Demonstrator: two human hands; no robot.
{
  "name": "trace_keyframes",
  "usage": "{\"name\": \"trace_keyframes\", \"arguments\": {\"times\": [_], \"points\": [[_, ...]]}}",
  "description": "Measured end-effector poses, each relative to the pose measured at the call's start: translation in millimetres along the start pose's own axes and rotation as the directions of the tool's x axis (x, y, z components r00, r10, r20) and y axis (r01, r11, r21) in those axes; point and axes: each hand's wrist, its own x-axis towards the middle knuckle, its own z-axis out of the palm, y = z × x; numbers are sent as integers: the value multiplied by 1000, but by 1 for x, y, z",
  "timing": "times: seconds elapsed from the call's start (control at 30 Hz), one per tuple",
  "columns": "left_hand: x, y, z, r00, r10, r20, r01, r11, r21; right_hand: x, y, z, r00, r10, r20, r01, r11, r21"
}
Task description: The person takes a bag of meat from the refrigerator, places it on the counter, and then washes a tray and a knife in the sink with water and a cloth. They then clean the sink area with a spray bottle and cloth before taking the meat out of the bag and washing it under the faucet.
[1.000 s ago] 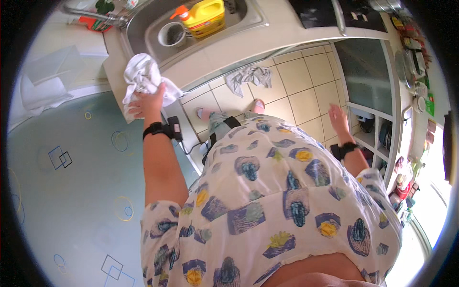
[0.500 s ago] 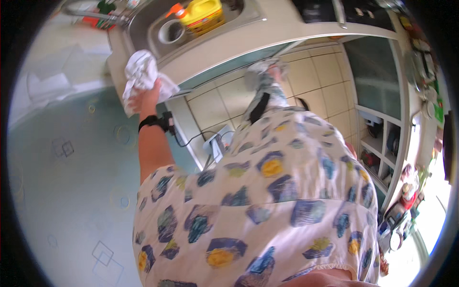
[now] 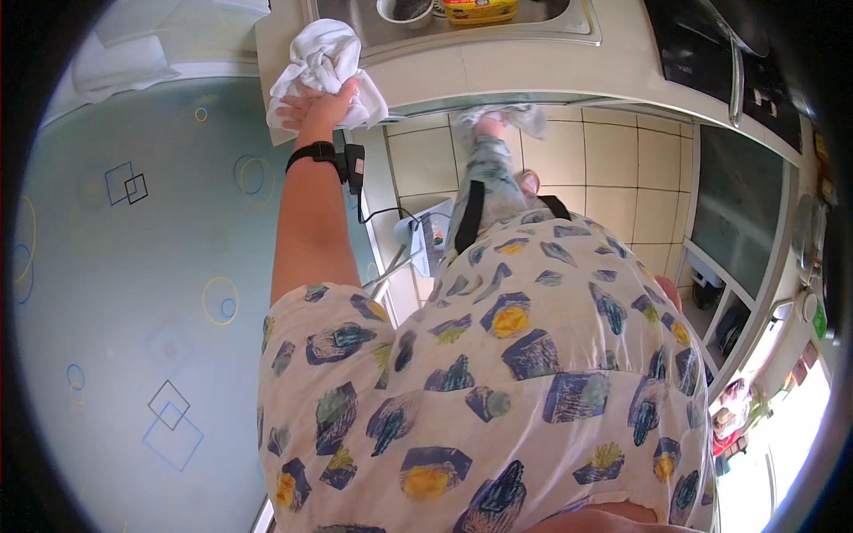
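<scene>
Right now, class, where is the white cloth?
In the head view, the white cloth is at upper left, on the counter by the sink, with the left hand touching it.

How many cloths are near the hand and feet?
2: a white cloth on the counter, touching the left hand, and a greyish cloth on the floor, at a foot. Folds may hide more.

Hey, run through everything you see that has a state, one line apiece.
White cloth: bunched, on the counter
Left hand: on the cloth; grip unclear
Black wrist strap: fastened
Grey cloth: crumpled on the floor
White container: in the sink, something dark inside
Yellow bottle: in the sink, top cut off by the frame
</scene>
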Motion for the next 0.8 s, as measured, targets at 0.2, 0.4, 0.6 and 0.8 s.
{"name": "trace_keyframes", "arguments": {"times": [0.2,0.4,0.6,0.8], "points": [[142,-188,-92,998,37,-48,-37,999,10,11,-194,149,984,-159,82,119,925,360],[179,-328,-87,983,180,36,-184,975,124,-35,-393,248,976,-148,161,152,988,-13],[106,-340,-63,838,546,-3,-540,830,143,-72,-612,253,861,-463,210,475,880,-6],[59,-295,-96,687,727,14,-721,678,143,-84,-777,291,434,-846,310,837,506,209]]}}
